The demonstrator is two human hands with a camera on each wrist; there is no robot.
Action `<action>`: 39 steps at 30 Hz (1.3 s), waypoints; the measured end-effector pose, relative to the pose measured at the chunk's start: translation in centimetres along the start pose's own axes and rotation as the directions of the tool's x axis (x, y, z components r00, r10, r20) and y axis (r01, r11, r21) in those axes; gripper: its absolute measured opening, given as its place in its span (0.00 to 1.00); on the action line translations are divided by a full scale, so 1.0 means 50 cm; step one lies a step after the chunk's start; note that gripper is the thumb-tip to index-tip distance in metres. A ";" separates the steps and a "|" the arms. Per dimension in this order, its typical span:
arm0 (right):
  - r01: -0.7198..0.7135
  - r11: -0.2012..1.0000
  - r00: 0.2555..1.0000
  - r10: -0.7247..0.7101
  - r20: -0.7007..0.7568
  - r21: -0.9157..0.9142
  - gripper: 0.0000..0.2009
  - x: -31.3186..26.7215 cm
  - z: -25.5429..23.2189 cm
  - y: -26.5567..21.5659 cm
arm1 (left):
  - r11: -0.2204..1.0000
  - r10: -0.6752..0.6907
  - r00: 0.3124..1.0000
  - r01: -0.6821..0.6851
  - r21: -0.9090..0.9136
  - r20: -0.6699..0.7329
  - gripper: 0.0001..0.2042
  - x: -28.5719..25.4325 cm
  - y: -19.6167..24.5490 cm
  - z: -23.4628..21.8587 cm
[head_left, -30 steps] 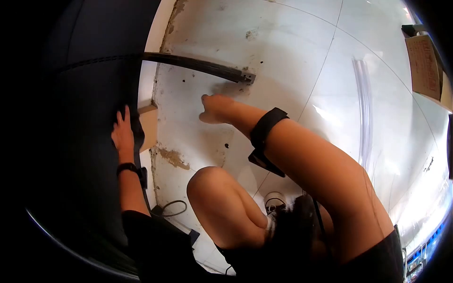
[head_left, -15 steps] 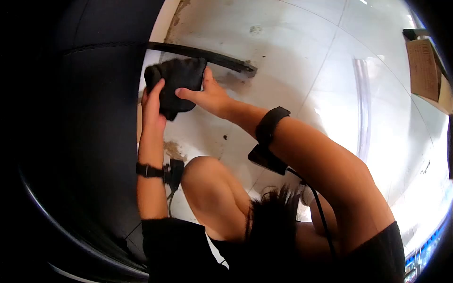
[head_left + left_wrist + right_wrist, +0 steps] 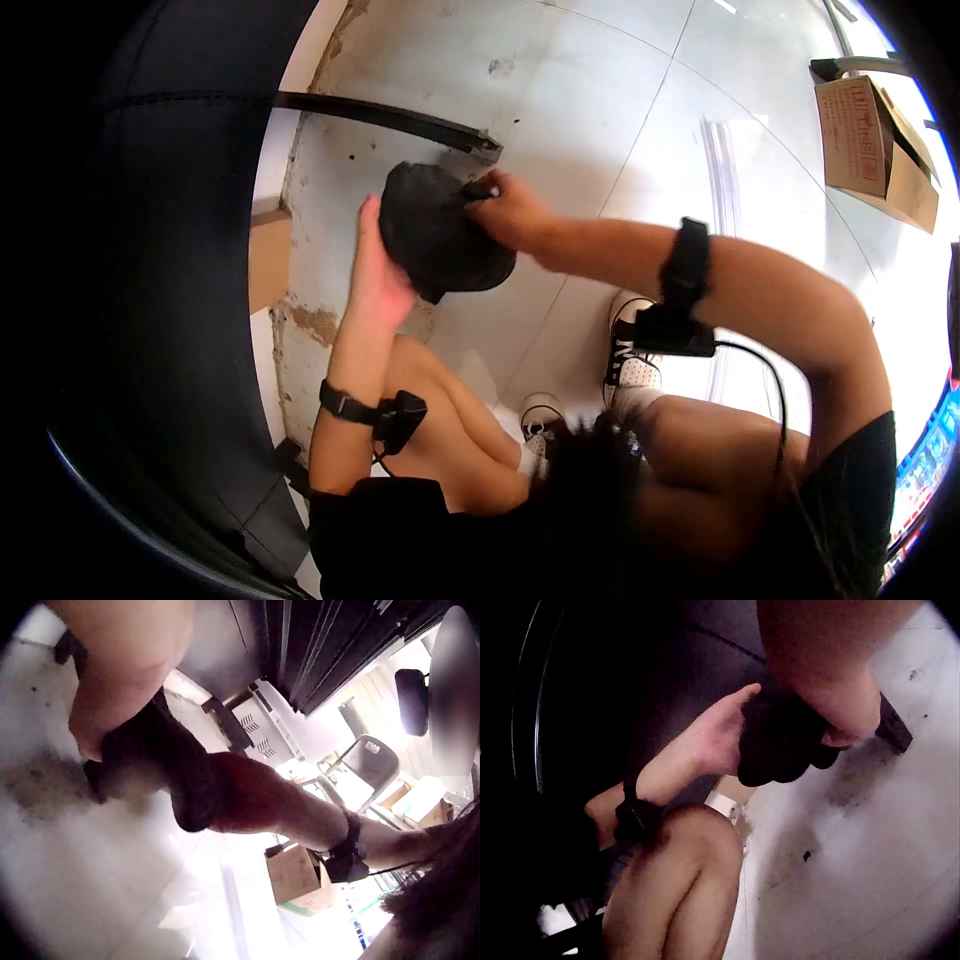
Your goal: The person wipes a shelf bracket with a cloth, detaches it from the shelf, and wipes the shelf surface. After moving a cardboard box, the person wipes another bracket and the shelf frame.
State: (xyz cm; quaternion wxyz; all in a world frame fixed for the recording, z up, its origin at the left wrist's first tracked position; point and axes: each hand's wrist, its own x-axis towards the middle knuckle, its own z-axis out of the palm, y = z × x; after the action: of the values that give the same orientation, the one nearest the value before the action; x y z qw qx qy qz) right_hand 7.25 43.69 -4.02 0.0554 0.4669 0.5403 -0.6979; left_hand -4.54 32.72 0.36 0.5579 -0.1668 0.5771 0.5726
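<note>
A soft black cloth item (image 3: pixel 440 235), rounded and cap-like, is held above the floor between both hands in the head view. My left hand (image 3: pixel 383 275) holds it from the left, its thumb upright along the edge and its other fingers hidden behind the cloth. The fingers of my right hand (image 3: pixel 515 212) are bent and pinch the upper right part of the item. In the right wrist view the left hand (image 3: pixel 716 739) lies against the item's left side, while the right hand (image 3: pixel 844 705) covers its upper edge.
A dark rail (image 3: pixel 400 120) juts out over the tiled floor beyond the hands. On the left stands a large black surface (image 3: pixel 170 250), with a small cardboard piece (image 3: pixel 268 260) beside it. An open carton (image 3: pixel 855 140) sits far right. The left wrist view shows a folding chair (image 3: pixel 375 761).
The left hand came off the black surface and both hands took hold of the cloth item. They then carried it right and toward the body, and the right hand shifted its grip.
</note>
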 end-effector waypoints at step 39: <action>-0.055 0.714 0.994 -0.029 0.108 0.698 0.12 0.053 0.076 0.026 | 0.838 0.544 0.799 -0.507 0.200 -0.255 0.31 0.241 0.031 0.020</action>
State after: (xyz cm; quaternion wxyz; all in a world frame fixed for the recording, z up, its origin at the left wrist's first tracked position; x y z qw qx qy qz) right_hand 4.30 41.23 -6.90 -0.0902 0.4174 0.2294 -0.8747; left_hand -9.27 39.40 -8.69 0.2911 -0.0510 0.7127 0.6362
